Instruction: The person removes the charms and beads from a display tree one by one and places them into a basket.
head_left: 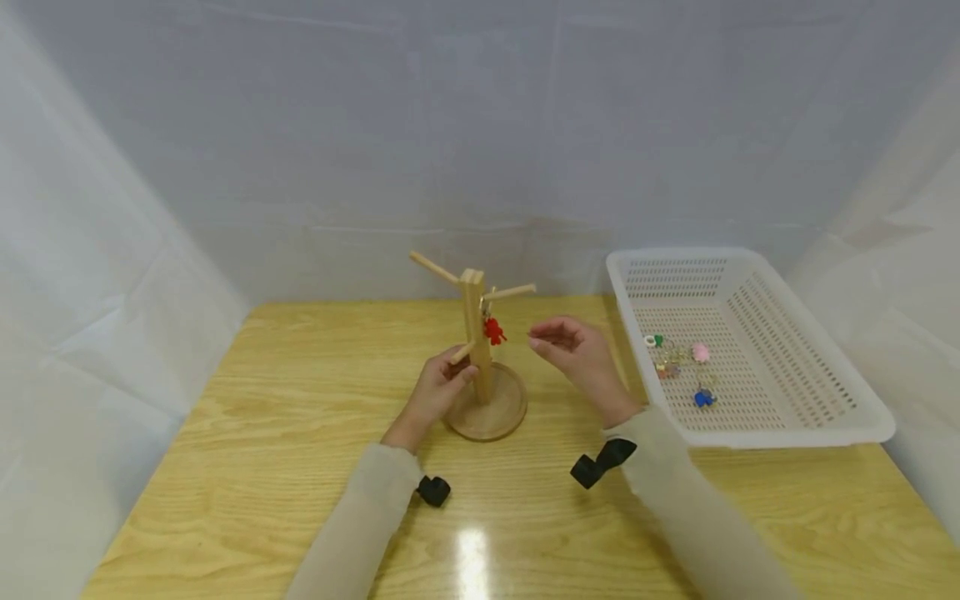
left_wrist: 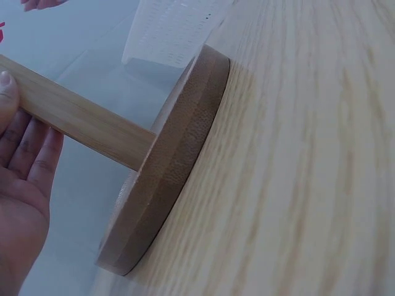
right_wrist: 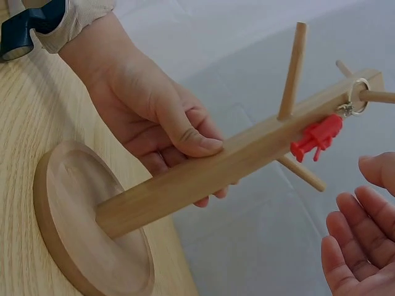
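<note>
A wooden stand (head_left: 474,304) with several peg arms and a round base (head_left: 487,425) stands upright on the table. My left hand (head_left: 433,387) grips its post partway up, thumb on one side and fingers round the other, as the right wrist view shows. A red figure-shaped keychain (right_wrist: 316,137) hangs by its metal ring from a peg (right_wrist: 378,97) near the top. To the right of that keychain, my right hand (head_left: 577,354) is in the air, palm up and fingers loosely bent, touching nothing.
A white perforated basket (head_left: 795,437) sits on the table's right side. Inside lie several small keychains, among them a pink one (head_left: 701,352) and a blue one (head_left: 703,398). White sheeting (head_left: 420,167) encloses the wooden table (head_left: 300,433) behind and at both sides.
</note>
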### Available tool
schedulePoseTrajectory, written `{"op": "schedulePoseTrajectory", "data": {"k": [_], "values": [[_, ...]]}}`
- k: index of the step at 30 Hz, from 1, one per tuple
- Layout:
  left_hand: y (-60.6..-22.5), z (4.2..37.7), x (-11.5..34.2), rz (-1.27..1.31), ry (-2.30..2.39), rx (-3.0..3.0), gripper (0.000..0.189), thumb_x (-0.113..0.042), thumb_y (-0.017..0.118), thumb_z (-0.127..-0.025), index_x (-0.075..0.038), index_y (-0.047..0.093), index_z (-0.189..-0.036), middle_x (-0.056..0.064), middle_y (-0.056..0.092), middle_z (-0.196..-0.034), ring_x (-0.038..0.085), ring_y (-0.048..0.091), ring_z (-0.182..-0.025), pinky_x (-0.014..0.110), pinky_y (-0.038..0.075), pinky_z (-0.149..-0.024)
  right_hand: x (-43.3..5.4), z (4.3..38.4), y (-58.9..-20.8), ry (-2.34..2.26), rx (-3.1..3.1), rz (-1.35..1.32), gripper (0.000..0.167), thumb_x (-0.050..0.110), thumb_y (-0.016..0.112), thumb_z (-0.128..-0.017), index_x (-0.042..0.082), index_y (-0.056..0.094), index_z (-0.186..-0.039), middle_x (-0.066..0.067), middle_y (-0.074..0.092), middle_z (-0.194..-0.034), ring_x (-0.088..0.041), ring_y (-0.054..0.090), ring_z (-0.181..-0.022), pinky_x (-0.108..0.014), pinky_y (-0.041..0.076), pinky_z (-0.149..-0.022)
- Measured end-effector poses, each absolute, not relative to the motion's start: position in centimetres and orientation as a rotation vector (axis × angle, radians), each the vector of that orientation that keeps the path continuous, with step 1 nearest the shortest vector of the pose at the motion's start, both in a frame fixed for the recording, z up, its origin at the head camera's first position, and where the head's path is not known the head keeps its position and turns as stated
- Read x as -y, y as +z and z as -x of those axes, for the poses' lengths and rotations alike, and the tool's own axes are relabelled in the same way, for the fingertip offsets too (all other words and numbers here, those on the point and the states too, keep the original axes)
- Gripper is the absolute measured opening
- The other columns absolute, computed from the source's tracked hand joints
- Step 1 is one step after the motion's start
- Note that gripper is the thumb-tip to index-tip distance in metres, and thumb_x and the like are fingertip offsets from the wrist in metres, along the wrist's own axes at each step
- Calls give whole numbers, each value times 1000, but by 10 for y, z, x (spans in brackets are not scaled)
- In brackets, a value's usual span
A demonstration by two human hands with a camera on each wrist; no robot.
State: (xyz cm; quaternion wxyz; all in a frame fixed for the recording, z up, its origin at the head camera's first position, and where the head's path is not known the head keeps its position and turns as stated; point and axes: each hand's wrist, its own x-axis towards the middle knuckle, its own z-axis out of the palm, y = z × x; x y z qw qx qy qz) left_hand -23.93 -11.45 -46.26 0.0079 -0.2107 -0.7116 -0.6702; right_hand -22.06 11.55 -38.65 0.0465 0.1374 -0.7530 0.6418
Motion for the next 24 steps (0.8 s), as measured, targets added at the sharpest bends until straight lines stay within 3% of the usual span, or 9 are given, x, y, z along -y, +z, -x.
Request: {"op": "schedulePoseTrajectory", "data": {"k": [8, 24], "values": [[-464, 239, 115, 671, -2095, 2211, 32, 7, 52, -92, 18, 50, -122, 35, 55, -113, -1, 58, -93, 16, 50, -81, -102, 224, -389, 2034, 2238, -444, 26, 4, 67, -86, -9, 61, -107, -28, 62, -109, -8, 62, -87, -22, 54, -80], [-464, 239, 114, 701, -2132, 2144, 31, 9, 52, -92, 20, 49, -120, 35, 54, -116, 0, 59, -98, 18, 51, -84, -77, 226, -385, 2049, 2215, -471, 29, 5, 70, -85, -8, 61, -109, -21, 65, -105, -14, 63, -89, -23, 54, -81]]}}
